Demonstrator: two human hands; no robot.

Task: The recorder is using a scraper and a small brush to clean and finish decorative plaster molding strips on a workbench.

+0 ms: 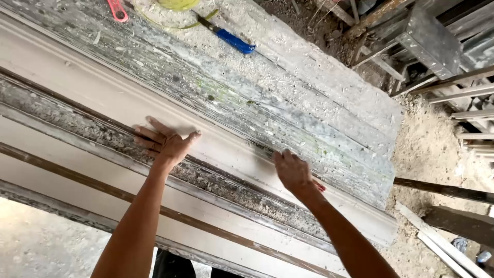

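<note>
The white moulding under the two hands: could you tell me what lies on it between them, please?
In the head view, only bare white moulding lies between the left hand and the right hand.

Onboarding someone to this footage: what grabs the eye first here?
Two bare arms reach up from the bottom edge: the left hand lies flat, fingers spread, on a long white moulded strip running diagonally across the frame, and the right hand presses the same strip's upper edge further right. Next, the blue-handled tool on the dusty, plaster-crusted bench at top centre.

Blue-handled tool (229, 37) and red handle (118, 10) on the dusty bench top (319, 82); stacked timber strips (473, 118) beyond.
</note>
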